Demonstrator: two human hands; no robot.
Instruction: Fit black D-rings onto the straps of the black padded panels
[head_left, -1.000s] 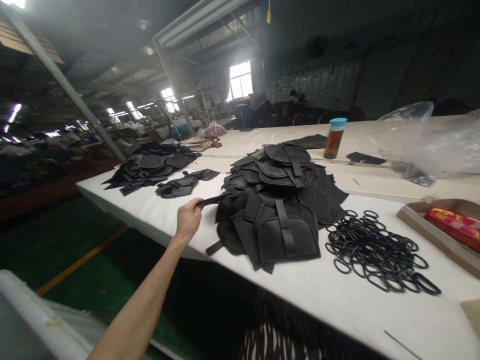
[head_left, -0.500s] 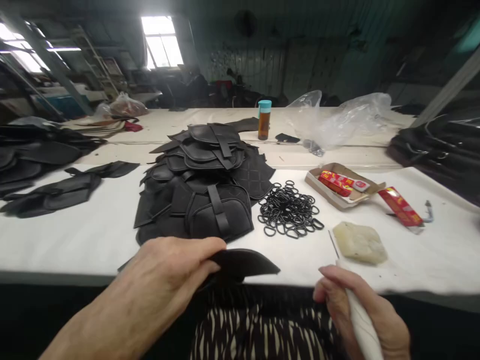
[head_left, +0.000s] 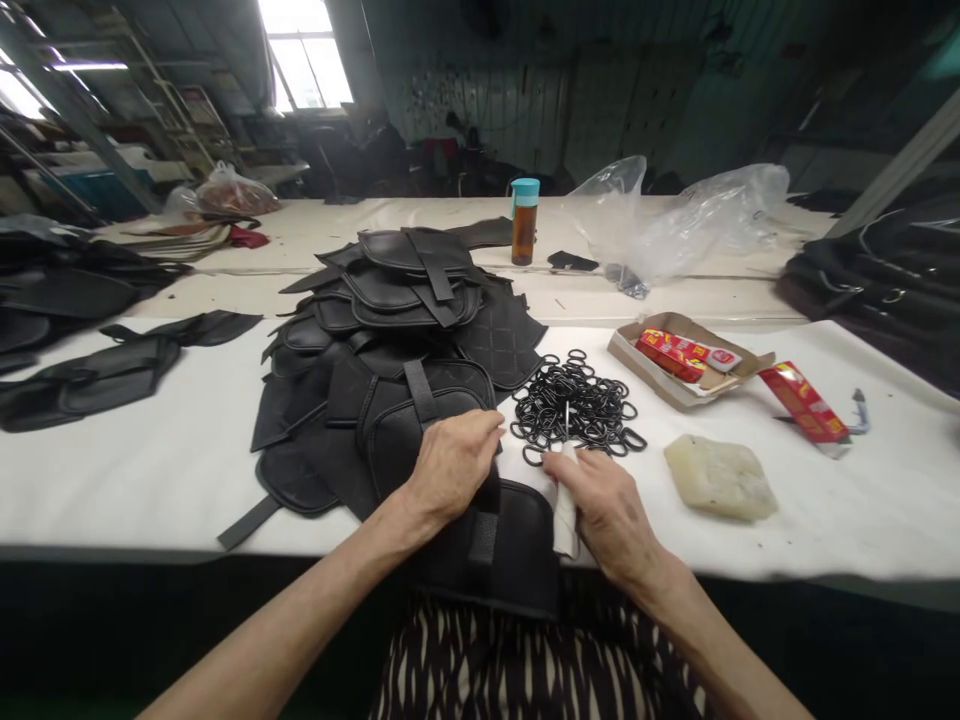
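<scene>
My right hand grips an awl by its pale wrapped handle. The awl's thin metal tip points into a heap of black D-rings. Left of the heap, my left hand has its fingers pressed together; what is between them, if anything, is hidden. Below it, a black leather flap piece with a short strap lies across the table's front edge, close to my lap. Behind my left hand rises a pile of similar black leather pieces.
Right of the rings are a yellowish wax-like block, an open carton with red boxes, and another red box. Farther back stand a bottle and clear plastic bags. More black pieces lie left.
My left hand has moved forward and right, towards the rings. My right hand has brought the awl left from beside the yellowish block to the ring heap. The flap piece now lies flatter.
</scene>
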